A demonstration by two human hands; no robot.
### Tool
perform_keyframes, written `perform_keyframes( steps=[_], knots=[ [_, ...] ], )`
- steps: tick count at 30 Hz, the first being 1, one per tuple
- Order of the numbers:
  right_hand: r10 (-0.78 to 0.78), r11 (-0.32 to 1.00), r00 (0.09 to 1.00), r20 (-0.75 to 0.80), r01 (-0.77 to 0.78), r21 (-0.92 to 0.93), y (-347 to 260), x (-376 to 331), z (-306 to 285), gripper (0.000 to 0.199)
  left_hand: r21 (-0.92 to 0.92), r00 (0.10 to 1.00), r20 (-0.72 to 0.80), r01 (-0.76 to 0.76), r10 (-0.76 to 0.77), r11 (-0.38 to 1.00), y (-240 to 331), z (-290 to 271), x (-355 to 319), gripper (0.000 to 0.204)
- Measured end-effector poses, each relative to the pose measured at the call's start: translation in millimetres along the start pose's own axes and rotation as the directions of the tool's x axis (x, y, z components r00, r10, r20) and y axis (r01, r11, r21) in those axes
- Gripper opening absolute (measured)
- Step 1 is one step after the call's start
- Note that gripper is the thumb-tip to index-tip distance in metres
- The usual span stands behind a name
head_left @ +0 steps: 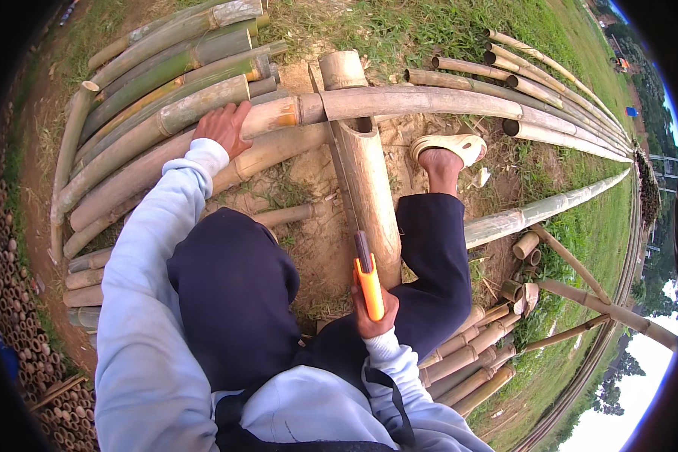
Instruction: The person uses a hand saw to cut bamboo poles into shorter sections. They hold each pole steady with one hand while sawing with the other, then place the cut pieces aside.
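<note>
The worked bamboo pole [429, 101] lay across the bamboo support [377, 203], extending both left and right of it. Farther right of the support lay other long poles [459, 81], presumably uncut. To its left were stacked shorter lengths [188, 56], apparently already cut. The saw [370, 290] met the worked pole at the support's left side; cut depth could not be told, though severing seemed unfinished. The right hand [377, 325], near the support's lower end, had its fingers wrapped round the saw's handle; the left hand [222, 132], left of the support, rested spread-fingered on the worked pole without encircling it.
</note>
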State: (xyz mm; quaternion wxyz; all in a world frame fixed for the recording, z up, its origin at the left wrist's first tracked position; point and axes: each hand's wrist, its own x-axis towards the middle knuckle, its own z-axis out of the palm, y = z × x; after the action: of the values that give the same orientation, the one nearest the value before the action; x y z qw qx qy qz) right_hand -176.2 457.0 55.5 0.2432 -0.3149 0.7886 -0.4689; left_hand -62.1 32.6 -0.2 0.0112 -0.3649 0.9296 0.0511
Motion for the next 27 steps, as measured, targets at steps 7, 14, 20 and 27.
perform_keyframes(
  steps=[7,14,20,27],
  knots=[
    [-0.095,0.995,0.995,-0.02,0.094,-0.029,2,105,42,0.012,-0.036,1.0,-0.011,-0.029,0.028,0.999,0,2,6,0.071],
    [-0.075,0.997,0.997,0.003,0.075,0.015,11,55,23,0.012,-0.005,0.999,0.029,-0.013,0.013,1.0,-2,-3,4,0.065],
    [0.008,0.999,1.0,-0.019,-0.008,0.034,4,35,12,0.018,-0.006,1.0,0.009,-0.011,0.011,1.0,-4,0,2,0.065],
    [-0.09,0.996,0.995,0.032,0.09,0.003,4,146,65,0.014,-0.011,0.998,0.059,0.012,-0.012,1.0,-19,-7,3,0.071]
  ],
)
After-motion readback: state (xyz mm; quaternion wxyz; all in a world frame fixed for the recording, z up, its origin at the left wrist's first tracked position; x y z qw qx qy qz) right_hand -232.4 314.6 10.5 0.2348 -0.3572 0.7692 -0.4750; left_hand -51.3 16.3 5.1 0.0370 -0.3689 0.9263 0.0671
